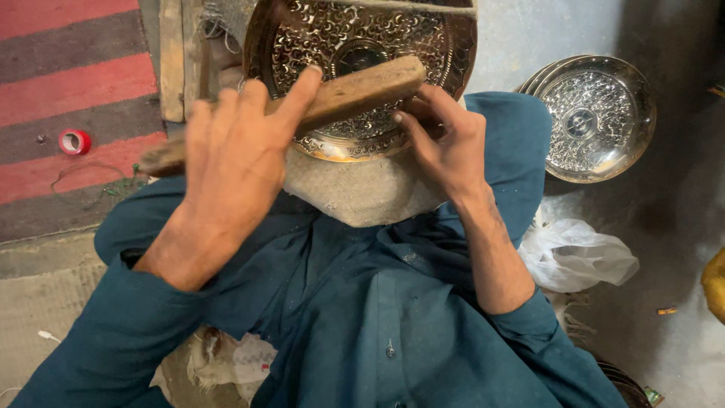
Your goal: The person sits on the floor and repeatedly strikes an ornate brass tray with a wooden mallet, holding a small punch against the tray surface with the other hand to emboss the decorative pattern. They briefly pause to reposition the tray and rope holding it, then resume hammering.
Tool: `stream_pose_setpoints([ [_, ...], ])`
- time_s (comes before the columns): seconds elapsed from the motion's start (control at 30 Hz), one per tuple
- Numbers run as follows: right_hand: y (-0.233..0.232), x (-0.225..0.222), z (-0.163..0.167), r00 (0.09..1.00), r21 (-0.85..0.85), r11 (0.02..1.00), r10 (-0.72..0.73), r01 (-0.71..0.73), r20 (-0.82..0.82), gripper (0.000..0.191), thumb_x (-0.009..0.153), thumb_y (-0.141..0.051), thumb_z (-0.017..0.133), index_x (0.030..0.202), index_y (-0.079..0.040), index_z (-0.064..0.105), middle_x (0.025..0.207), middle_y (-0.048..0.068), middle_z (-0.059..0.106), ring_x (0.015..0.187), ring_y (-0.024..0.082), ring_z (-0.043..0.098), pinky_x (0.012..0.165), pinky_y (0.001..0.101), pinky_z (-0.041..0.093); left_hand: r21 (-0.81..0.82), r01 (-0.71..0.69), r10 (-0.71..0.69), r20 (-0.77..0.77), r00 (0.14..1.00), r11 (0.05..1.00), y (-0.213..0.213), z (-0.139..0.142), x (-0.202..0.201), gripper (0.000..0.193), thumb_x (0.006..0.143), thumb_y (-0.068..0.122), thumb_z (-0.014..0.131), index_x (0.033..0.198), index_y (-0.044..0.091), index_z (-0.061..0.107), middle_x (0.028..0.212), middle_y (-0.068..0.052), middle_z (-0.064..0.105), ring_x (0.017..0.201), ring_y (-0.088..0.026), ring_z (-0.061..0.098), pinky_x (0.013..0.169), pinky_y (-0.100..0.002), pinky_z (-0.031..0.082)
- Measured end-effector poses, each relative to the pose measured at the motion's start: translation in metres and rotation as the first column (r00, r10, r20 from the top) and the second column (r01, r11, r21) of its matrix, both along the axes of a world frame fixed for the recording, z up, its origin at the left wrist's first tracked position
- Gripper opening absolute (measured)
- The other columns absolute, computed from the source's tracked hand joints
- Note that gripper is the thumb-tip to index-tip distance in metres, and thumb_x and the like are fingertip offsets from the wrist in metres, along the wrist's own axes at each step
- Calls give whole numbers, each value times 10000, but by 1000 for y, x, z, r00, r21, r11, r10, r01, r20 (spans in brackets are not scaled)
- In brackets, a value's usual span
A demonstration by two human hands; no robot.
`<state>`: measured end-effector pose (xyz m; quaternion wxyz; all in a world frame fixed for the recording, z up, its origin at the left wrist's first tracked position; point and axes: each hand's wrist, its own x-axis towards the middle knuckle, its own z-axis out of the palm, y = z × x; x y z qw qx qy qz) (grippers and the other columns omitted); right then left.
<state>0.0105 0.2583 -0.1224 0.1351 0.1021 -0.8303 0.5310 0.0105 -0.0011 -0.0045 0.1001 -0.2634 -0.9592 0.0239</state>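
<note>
My left hand (234,162) is closed around a long wooden stick (355,89), index finger stretched along it. The stick lies across an engraved round brass plate (362,38) that rests on a burlap pad (355,189) over my lap. The fingers of my right hand (445,136) press on the plate's lower right rim, just under the stick's end. The stick's near end is hidden behind my left hand.
A stack of engraved silver-coloured plates (596,117) lies on the grey floor at right. A white plastic bag (578,253) sits below it. A roll of red tape (74,141) rests on a red-striped mat at left. A wooden plank (172,60) stands upper left.
</note>
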Motion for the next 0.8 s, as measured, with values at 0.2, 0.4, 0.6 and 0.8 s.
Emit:
stream_pose_setpoints([
  [0.2, 0, 0, 4, 999, 18, 1000, 21, -20, -28, 351, 961, 12, 791, 1283, -9, 654, 1090, 127, 790, 1012, 150, 778, 844, 268, 620, -35, 2, -4, -57, 998, 999, 1, 1, 0, 815, 878, -4, 692, 1599, 275, 435, 1016, -75, 564, 928, -299, 605, 773, -448, 449],
  [0.4, 1, 0, 6, 999, 17, 1000, 20, -21, 37, 343, 955, 14, 777, 1277, -14, 665, 1064, 119, 798, 970, 150, 783, 814, 276, 619, 12, -5, 5, -25, 1000, 1000, 6, 3, 2, 742, 941, 10, 675, 1604, 263, 455, 1000, -65, 564, 919, -285, 599, 771, -440, 435],
  [0.6, 1, -1, 9, 997, -7, 1000, 23, -22, 69, 357, 953, 6, 779, 1290, -16, 662, 1081, 111, 791, 994, 140, 773, 834, 271, 625, 53, 0, 1, -23, 1000, 999, 4, -2, 1, 746, 929, 2, 653, 1608, 254, 473, 994, -65, 569, 924, -295, 594, 776, -445, 428],
  [0.8, 1, -2, 9, 998, -53, 996, 66, -66, 9, 351, 969, 31, 753, 1300, -3, 640, 1181, 119, 774, 1087, 159, 760, 890, 271, 616, 145, 21, -16, -39, 999, 989, 1, -6, -2, 743, 933, 26, 655, 1616, 238, 452, 1006, -78, 554, 963, -314, 598, 794, -455, 413],
])
